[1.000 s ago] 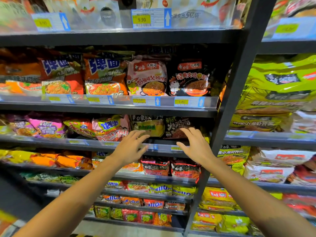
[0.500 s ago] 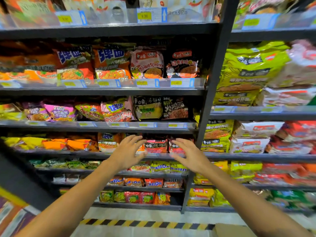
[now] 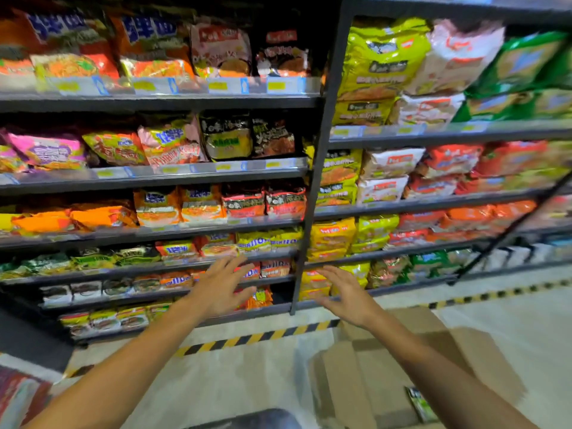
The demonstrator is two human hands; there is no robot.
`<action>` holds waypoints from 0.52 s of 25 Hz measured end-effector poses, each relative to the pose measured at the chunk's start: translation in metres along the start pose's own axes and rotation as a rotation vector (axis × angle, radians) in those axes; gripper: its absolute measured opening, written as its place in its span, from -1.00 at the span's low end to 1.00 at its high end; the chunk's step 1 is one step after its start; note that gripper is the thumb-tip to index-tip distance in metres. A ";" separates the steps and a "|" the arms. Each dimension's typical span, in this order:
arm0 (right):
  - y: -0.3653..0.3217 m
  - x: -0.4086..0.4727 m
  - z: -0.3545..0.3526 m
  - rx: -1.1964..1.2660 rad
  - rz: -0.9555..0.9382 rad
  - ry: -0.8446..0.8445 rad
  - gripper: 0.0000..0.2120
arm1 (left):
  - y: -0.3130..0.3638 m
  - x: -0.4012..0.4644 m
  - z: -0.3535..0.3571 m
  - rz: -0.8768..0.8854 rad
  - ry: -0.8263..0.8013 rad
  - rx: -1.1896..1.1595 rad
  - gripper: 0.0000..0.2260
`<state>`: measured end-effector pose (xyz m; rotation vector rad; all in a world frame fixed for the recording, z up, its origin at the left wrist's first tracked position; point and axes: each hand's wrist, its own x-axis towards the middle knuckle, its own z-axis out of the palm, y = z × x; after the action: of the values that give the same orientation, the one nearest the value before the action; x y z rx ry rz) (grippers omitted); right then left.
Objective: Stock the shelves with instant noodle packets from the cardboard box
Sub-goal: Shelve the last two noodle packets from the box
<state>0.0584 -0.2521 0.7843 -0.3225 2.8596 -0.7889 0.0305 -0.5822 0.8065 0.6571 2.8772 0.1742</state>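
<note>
Below both empty, spread-fingered hands, left hand (image 3: 221, 289) and right hand (image 3: 346, 292), a blurred cardboard box (image 3: 399, 366) runs off-frame.

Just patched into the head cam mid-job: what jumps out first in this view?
Two bare hands reach forward side by side, the left hand and right hand, fingers spread and holding nothing, in front of the lower shelves. Behind them, dark shelves packed with bright noodle packets fill the frame. At lower right, the cardboard box sits on the floor, past a yellow-black hazard stripe.
</note>
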 end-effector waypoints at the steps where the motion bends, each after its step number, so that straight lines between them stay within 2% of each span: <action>1: 0.012 -0.018 -0.003 0.006 0.042 0.004 -0.36 | 0.011 0.001 0.004 0.014 -0.019 -0.004 -0.19; 5: 0.080 -0.093 -0.029 0.008 0.204 0.031 -0.34 | 0.092 0.013 0.009 0.118 -0.041 -0.006 -0.41; 7: 0.114 -0.135 -0.046 0.004 0.271 0.063 -0.33 | 0.142 0.026 0.012 0.194 -0.052 0.018 -0.41; 11: 0.180 -0.232 -0.083 0.039 0.392 0.125 -0.36 | 0.260 0.049 0.026 0.335 -0.082 0.056 -0.22; 13: 0.224 -0.290 -0.103 0.070 0.457 0.141 -0.34 | 0.329 0.057 0.044 0.405 -0.141 0.066 -0.33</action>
<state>0.2797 0.0577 0.7822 0.3991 2.8481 -0.8366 0.1271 -0.2592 0.8063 1.2079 2.5939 0.0834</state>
